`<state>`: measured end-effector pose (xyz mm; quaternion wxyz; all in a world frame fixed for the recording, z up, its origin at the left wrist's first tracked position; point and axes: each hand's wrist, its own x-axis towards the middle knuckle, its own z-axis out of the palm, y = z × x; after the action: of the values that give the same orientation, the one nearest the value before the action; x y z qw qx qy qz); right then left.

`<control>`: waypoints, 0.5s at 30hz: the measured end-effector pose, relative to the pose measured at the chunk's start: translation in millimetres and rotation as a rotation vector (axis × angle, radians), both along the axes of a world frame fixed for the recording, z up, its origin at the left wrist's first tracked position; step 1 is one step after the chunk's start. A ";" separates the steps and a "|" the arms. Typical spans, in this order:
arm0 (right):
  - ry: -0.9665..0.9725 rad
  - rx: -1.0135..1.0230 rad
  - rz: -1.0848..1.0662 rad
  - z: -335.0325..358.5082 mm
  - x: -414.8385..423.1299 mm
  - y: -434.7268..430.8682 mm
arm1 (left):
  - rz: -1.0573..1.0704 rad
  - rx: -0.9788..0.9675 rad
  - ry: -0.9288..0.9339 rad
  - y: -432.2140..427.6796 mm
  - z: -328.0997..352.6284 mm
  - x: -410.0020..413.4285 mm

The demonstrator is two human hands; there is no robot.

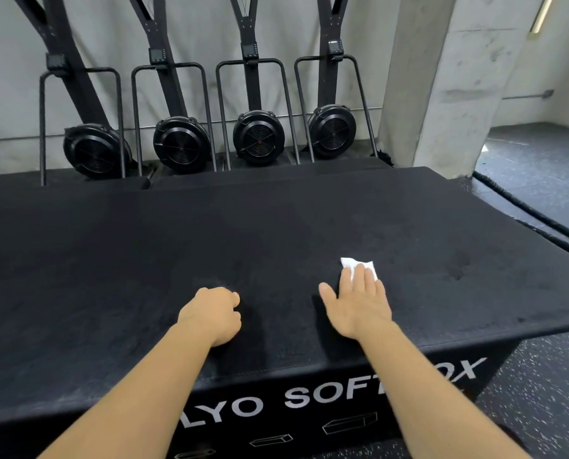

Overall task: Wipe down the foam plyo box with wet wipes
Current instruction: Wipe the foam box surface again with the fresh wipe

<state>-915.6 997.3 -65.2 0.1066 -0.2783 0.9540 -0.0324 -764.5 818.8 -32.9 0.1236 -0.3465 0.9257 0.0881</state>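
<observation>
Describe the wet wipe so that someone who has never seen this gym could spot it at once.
Start at the big black plyo box filling the foreground. On its top, near right, the right hand lies flat, and the wet wipe peeks out from under its fingertips. It is the only white thing on that dark surface.

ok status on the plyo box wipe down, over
Right hand flat, pressing white wet wipe on black foam plyo box top. Left hand fisted, grip empty, resting on box. Nothing blocking the wipe.
</observation>
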 end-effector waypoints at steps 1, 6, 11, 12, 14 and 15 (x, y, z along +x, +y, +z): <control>0.002 0.010 -0.011 -0.7 11.0 -9.7 | 0.004 -0.001 -0.002 0.3 1.5 -0.9; -0.061 -0.009 0.153 -1.0 61.5 -54.7 | 0.008 -0.007 -0.017 2.6 5.7 -3.1; -0.131 -0.048 0.432 1.5 73.3 -67.8 | 0.000 -0.003 0.015 1.8 3.2 -0.7; -0.130 -0.065 0.474 2.4 66.6 -62.8 | -0.001 -0.005 0.015 1.1 2.1 -0.4; -0.108 -0.116 0.512 2.5 46.7 -47.7 | -0.002 -0.004 0.006 0.1 -0.5 -0.1; -0.089 -0.141 0.498 2.5 35.0 -38.5 | -0.003 -0.002 -0.001 -0.5 -1.5 -0.1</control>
<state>-880.6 958.8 -62.7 0.1335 -0.5095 0.8460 -0.0836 -764.6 818.4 -34.4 0.1238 -0.3454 0.9262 0.0868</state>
